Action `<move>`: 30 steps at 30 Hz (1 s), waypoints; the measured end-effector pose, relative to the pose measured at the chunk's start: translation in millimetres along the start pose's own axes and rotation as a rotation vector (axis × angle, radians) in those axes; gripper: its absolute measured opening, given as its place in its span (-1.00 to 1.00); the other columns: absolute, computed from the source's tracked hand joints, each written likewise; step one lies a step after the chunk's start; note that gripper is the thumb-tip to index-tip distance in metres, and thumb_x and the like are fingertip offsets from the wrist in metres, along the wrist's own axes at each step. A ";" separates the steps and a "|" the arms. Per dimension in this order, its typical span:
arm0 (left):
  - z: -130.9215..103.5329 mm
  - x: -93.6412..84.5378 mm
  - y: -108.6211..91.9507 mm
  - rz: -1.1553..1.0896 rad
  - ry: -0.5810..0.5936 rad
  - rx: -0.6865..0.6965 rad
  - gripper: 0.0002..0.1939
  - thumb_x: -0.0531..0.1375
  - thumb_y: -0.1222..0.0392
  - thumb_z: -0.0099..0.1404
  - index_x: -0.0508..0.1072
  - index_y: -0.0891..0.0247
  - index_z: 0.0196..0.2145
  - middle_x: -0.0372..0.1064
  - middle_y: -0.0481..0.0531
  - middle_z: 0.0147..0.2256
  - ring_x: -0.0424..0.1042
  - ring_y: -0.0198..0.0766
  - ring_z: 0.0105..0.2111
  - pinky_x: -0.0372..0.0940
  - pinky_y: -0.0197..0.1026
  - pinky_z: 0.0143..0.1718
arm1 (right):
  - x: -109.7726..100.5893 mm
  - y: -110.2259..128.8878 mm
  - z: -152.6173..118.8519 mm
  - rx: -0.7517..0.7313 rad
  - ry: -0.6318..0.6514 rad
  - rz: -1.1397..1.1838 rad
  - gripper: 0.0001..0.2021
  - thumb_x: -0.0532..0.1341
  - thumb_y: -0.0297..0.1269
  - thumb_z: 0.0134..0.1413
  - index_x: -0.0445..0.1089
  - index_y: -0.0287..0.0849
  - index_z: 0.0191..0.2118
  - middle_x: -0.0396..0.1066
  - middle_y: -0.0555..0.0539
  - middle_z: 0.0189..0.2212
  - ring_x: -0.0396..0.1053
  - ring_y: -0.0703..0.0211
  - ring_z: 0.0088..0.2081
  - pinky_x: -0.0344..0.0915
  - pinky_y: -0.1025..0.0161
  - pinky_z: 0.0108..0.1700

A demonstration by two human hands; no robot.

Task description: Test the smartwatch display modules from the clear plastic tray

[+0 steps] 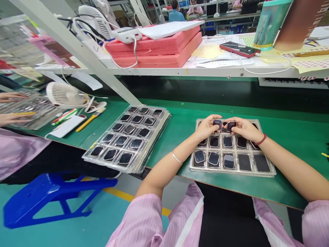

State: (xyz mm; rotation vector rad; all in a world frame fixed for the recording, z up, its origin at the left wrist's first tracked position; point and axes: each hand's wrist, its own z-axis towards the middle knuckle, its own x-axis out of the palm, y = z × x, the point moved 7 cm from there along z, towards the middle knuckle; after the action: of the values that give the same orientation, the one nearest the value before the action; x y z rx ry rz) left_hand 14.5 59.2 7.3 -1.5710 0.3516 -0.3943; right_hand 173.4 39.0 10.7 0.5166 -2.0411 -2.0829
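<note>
A clear compartment tray (269, 170) lies on the green bench in front of me, with small dark square watch bodies in most pockets; two pockets at its near right hold none. My left hand (205, 127) pinches one watch body (217, 122) above the tray's far row. My right hand (244, 129) pinches another watch body (231, 125) right beside it. Both hands hover over the far edge of the tray.
A stack of filled trays (128, 139) lies to the left. Farther left are a small white fan (64, 95), a brush and pens, and a co-worker's hands (10, 118). A raised shelf holds pink foam (159, 48) and a red phone (239, 49). A blue stool (51, 197) stands below.
</note>
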 end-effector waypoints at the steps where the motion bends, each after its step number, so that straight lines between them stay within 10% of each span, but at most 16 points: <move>1: 0.6 -0.5 0.1 -0.001 -0.003 -0.001 -0.45 0.23 0.32 0.08 0.32 0.32 0.07 0.52 0.07 -0.27 0.49 -0.32 -0.45 0.21 -0.37 -0.52 | -0.2 -0.1 0.8 0.006 -0.006 0.008 -0.56 0.31 -0.36 -0.07 0.45 -0.14 0.02 0.54 -0.12 -0.11 0.50 0.06 -0.17 0.53 0.15 -0.22; 8: 4.8 -8.0 5.3 -0.033 -0.031 0.006 -0.61 0.25 0.11 0.16 0.35 0.28 -0.07 0.51 0.04 -0.31 0.48 -0.37 -0.51 0.24 -0.38 -0.54 | -19.9 9.8 -13.1 0.076 -0.142 0.191 -0.63 0.41 -0.15 -0.06 0.34 -0.11 -0.15 0.58 -0.09 -0.29 0.50 0.18 -0.41 0.48 0.20 -0.33; 14: -2.1 0.1 -10.0 0.195 0.015 0.112 -0.80 0.22 0.09 0.18 0.39 0.28 -0.32 0.49 0.04 -0.35 0.48 -0.28 -0.36 0.36 -0.25 -0.31 | -41.1 30.1 -97.3 -0.140 -0.193 -0.355 -0.83 0.30 -0.16 0.10 0.46 -0.15 -0.35 0.55 -0.19 -0.16 0.47 -0.09 -0.05 0.35 -0.11 0.06; 24: -56.8 142.7 -33.9 1.085 0.357 0.370 -0.79 0.12 0.20 0.32 0.50 0.25 -0.42 0.49 0.11 -0.37 0.46 -0.08 -0.24 0.34 -0.11 -0.20 | -42.2 8.0 -146.4 -0.272 -0.230 -0.780 -0.74 0.25 -0.30 0.13 0.45 -0.09 -0.04 0.34 -0.22 0.17 0.23 -0.18 0.22 0.16 -0.21 0.25; 27: -64.2 133.7 -39.0 1.193 0.322 0.412 -0.79 0.09 0.17 0.35 0.52 0.24 -0.25 0.51 0.14 -0.21 0.45 -0.04 -0.12 0.37 -0.05 -0.11 | -51.2 0.5 -149.1 -0.234 -0.281 -0.828 -0.57 0.23 -0.23 0.16 0.34 -0.13 0.15 0.26 -0.28 0.23 0.16 -0.22 0.27 0.14 -0.23 0.26; 30: -74.0 80.9 -44.8 1.210 0.199 0.373 -0.65 0.09 0.11 0.35 0.46 0.23 0.03 0.44 0.16 0.04 0.40 -0.02 0.06 0.33 0.00 0.08 | -62.4 -14.3 -153.9 -0.068 -0.349 -0.891 -0.38 0.20 -0.06 0.20 0.19 -0.22 0.30 0.15 -0.37 0.30 0.02 -0.33 0.35 0.07 -0.29 0.30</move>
State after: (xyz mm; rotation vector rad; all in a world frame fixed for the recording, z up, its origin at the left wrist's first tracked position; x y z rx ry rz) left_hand 51.9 -41.8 56.7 -0.7390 1.2069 0.3259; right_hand 289.1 -80.8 4.4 1.3244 -2.1289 -2.8749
